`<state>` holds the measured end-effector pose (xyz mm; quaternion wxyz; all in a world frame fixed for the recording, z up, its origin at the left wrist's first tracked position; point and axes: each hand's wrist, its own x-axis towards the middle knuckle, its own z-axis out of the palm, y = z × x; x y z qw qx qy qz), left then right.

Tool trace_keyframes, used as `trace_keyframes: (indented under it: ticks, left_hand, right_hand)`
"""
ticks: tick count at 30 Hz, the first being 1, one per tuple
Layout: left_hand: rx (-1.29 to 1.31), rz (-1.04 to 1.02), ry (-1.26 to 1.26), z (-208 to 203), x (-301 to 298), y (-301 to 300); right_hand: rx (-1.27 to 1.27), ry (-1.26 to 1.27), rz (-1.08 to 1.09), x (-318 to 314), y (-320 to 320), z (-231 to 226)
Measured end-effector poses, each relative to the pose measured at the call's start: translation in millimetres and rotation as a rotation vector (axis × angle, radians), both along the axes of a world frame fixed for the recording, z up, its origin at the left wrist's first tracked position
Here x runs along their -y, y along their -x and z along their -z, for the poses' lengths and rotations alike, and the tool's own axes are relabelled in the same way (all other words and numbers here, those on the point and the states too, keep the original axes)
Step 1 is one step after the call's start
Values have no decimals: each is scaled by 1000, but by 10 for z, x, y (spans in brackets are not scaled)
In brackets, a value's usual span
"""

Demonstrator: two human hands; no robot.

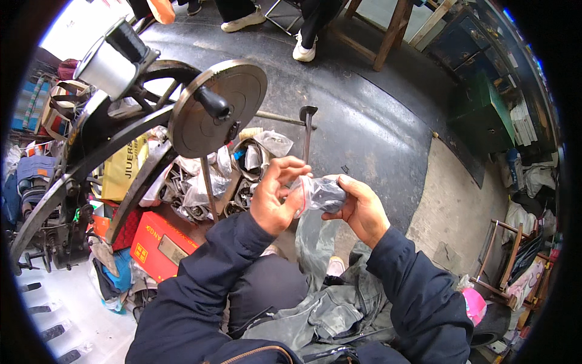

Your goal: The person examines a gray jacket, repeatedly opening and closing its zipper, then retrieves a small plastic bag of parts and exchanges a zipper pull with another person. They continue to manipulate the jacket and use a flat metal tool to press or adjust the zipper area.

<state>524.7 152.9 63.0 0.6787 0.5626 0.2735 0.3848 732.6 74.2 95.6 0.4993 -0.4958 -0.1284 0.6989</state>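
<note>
In front of me I hold a small clear zip bag with a red line along its mouth. A dark, bunched item shows inside it; its kind I cannot make out. My left hand is at the bag's mouth, its thumb against the plastic and its fingers curled. My right hand grips the filled end between thumb and fingers. Across my lap lies a grey-green garment with a zip, part of it hanging down under the bag.
At left stands a black cast-iron machine with a round metal wheel. Beneath it are a red box, a yellow bag and heaped small parts in plastic. Other people's feet and a wooden stool are ahead; a green box stands right.
</note>
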Motion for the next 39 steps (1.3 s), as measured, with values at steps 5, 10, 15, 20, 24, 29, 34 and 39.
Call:
trace_keyframes:
  ticks: [5,10,15,20,24,29,34,39]
  left_hand:
    - [-120,-177,-523,-189,28,116]
    - [-381,-108,-754,-315,8,92]
    - [-535,-111,-689,-331,43,31]
    - [-476,12,-535,-314,40,11]
    - [-483,66,-402,-289,55,2]
    - [-395,1,-401,-258,70,-36]
    - [-464,-26,-520,-300,53,-19]
    - [-390,-77,-599,-296,13,-19]
  right_hand:
    - [-47,-25,52,-5,-8,-51]
    - [-14,-29,69,2,17,-32]
    - [39,-62,41,22,35,7]
    - [81,-69,38,19,65,39]
    - [92,-48,32,23,73,38]
    - [85,-53,20,6,54,32]
    - [21,-28,26,7,62,8]
    - [-27,-37,50,9,48,-30]
